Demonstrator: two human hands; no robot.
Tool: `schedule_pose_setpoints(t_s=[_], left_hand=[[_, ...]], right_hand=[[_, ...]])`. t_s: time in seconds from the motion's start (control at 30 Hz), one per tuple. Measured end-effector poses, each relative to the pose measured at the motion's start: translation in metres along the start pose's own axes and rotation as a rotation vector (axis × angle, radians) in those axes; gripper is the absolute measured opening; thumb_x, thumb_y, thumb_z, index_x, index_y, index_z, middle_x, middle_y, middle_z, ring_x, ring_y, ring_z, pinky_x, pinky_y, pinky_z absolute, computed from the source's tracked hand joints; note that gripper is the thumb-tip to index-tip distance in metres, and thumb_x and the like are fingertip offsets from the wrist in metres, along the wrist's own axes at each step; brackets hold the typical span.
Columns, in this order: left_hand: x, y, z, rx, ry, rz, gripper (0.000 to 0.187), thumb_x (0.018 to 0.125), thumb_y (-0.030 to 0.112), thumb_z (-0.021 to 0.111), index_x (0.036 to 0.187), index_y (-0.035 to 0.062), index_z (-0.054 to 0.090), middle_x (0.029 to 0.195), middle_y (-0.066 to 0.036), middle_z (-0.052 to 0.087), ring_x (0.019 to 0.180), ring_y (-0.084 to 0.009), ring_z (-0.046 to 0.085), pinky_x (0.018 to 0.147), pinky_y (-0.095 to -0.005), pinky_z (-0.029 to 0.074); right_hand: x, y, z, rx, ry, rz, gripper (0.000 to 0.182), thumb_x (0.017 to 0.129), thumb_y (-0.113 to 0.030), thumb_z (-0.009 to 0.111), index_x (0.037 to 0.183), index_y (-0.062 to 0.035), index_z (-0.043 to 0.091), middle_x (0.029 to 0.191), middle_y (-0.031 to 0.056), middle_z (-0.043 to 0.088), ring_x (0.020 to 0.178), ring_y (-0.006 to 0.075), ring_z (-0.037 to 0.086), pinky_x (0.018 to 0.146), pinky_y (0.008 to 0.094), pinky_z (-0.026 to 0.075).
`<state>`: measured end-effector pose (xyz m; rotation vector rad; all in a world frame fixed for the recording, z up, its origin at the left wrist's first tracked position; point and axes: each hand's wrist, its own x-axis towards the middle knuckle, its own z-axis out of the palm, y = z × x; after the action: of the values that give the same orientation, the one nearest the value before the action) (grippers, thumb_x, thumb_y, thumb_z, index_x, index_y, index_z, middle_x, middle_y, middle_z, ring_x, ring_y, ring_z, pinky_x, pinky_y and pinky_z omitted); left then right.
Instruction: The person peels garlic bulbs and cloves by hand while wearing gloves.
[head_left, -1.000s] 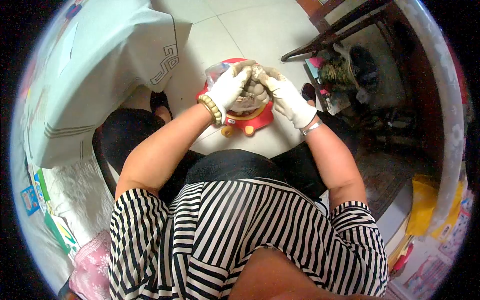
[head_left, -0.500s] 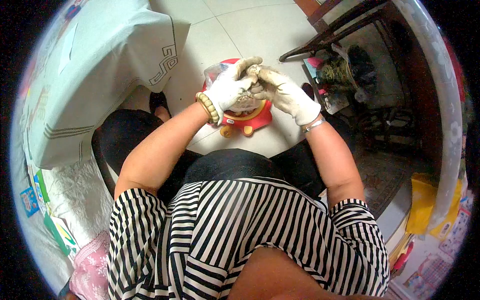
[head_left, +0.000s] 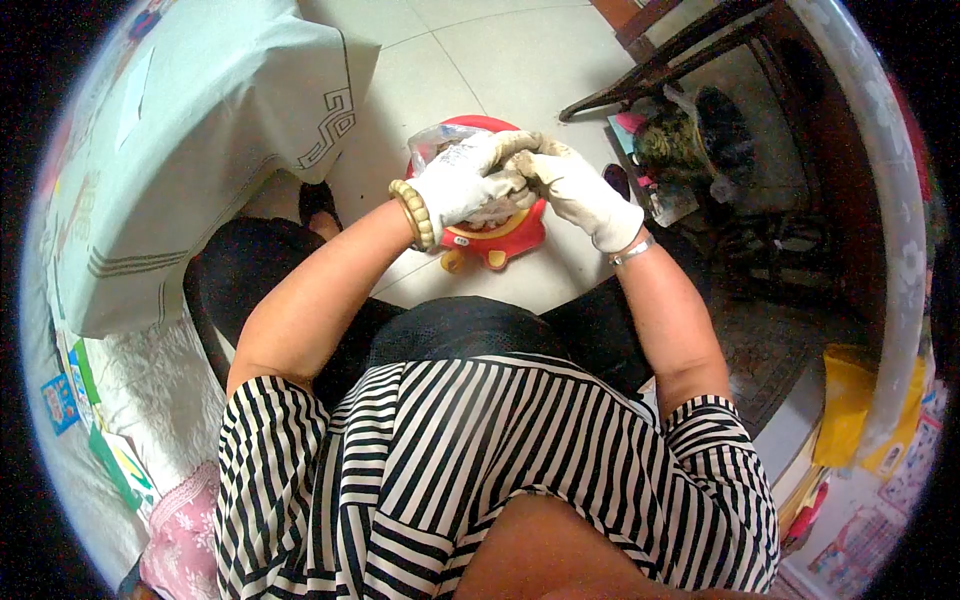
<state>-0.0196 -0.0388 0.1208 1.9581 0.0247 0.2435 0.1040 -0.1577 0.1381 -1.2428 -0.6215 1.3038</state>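
Both hands wear whitish work gloves with stained fingers. My left hand [head_left: 468, 178] and my right hand [head_left: 568, 182] meet with curled fingers around a small pale lumpy piece [head_left: 521, 165]. It is mostly covered by the gloves, and I cannot make out its kind. Directly beneath is a red and yellow stool [head_left: 527, 232], cartoon-shaped. A clear plastic bag [head_left: 432, 137] lies on the stool's top, with pale bits in it partly hidden under my hands. A beaded bracelet circles my left wrist, a metal bangle my right.
At the left stands a table under a pale cloth [head_left: 215, 130]. Dark wooden furniture [head_left: 690, 60] is at the right, near a bag of dark stuff [head_left: 675, 145]. Pale floor tiles [head_left: 420, 65] lie ahead. A yellow bag [head_left: 845, 400] is at the lower right.
Both hands have sunk slightly toward the stool. The fingers have closed further over the pale piece, with my right thumb and fingers drawn in against it.
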Motion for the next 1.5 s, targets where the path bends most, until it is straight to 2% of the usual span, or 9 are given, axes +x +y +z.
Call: schedule_pose_setpoints(t_s=[0.1,0.6,0.73,0.97,1.1,1.2,1.27,1.43,1.5], left_hand=[[-0.001,-0.002,0.004,-0.123,0.055,-0.037,0.044,0.082,0.019,0.056,0.123,0.0054,0.048,0.111,-0.017,0.057,0.104,-0.0289,0.055,0.090,-0.0340,0.042],[-0.002,0.012,0.006,-0.171,0.095,-0.144,0.047,0.081,0.014,0.063,0.124,0.0021,0.047,0.119,-0.008,0.054,0.108,-0.0168,0.051,0.095,-0.0297,0.039],[-0.001,0.012,0.006,-0.820,0.091,-0.168,0.046,0.084,0.012,0.060,0.127,0.0029,0.045,0.120,-0.005,0.053,0.107,-0.0143,0.051,0.093,-0.0269,0.041],[0.002,0.002,0.000,-0.975,0.140,-0.173,0.044,0.089,0.012,0.053,0.130,0.0058,0.039,0.117,-0.007,0.053,0.102,-0.0144,0.054,0.089,-0.0274,0.045],[0.002,0.000,-0.007,-1.146,0.218,-0.238,0.041,0.091,0.015,0.049,0.130,0.0075,0.037,0.111,-0.009,0.054,0.093,-0.0172,0.058,0.079,-0.0290,0.049],[0.002,0.002,-0.008,-1.194,0.327,-0.298,0.036,0.091,0.020,0.047,0.124,0.0069,0.040,0.106,-0.010,0.055,0.083,-0.0183,0.060,0.070,-0.0290,0.051],[0.002,-0.002,-0.008,-1.292,0.397,-0.357,0.030,0.092,0.018,0.043,0.118,0.0022,0.044,0.108,-0.017,0.056,0.092,-0.0262,0.061,0.080,-0.0346,0.051],[0.001,-0.019,0.006,-1.168,0.325,-0.478,0.026,0.089,0.026,0.054,0.101,0.0035,0.053,0.086,-0.006,0.057,0.060,-0.0131,0.054,0.049,-0.0257,0.047],[-0.001,-0.007,0.013,-0.982,0.390,-0.481,0.031,0.088,0.029,0.056,0.103,0.0012,0.054,0.090,-0.007,0.059,0.069,-0.0114,0.056,0.061,-0.0236,0.048]], right_hand=[[-0.004,-0.005,0.007,0.015,-0.018,0.022,0.017,0.084,-0.007,0.049,0.097,-0.0033,0.059,0.083,0.0012,0.061,0.071,0.0088,0.057,0.067,0.0217,0.047],[-0.018,-0.020,0.020,0.082,-0.006,0.023,0.025,0.083,-0.003,0.042,0.105,-0.0010,0.056,0.093,0.0082,0.063,0.083,0.0161,0.062,0.076,0.0271,0.051],[-0.023,-0.017,0.013,0.182,0.081,0.034,0.031,0.083,-0.002,0.041,0.112,-0.0006,0.051,0.100,0.0103,0.060,0.086,0.0191,0.062,0.076,0.0294,0.052],[-0.018,-0.022,-0.002,0.540,-0.257,0.032,0.034,0.085,-0.005,0.039,0.118,0.0029,0.045,0.097,0.0127,0.057,0.095,0.0275,0.057,0.090,0.0429,0.045],[-0.012,-0.032,0.006,0.492,-0.189,0.050,0.032,0.087,-0.007,0.039,0.116,0.0052,0.044,0.097,0.0153,0.056,0.099,0.0347,0.056,0.089,0.0499,0.044],[-0.013,-0.030,0.007,0.485,-0.079,0.019,0.031,0.089,-0.008,0.040,0.116,0.0047,0.042,0.103,0.0178,0.056,0.100,0.0361,0.056,0.087,0.0489,0.046],[-0.012,-0.030,0.008,0.405,-0.038,-0.026,0.030,0.089,-0.008,0.040,0.117,0.0040,0.041,0.106,0.0188,0.055,0.099,0.0347,0.057,0.086,0.0471,0.048],[-0.009,-0.019,0.004,0.199,0.049,-0.126,0.031,0.092,-0.009,0.041,0.122,0.0000,0.038,0.116,0.0191,0.052,0.096,0.0276,0.059,0.080,0.0375,0.052],[-0.012,-0.017,0.006,0.023,0.032,-0.185,0.035,0.093,-0.011,0.040,0.127,-0.0027,0.036,0.120,0.0155,0.050,0.095,0.0207,0.059,0.078,0.0291,0.052]])
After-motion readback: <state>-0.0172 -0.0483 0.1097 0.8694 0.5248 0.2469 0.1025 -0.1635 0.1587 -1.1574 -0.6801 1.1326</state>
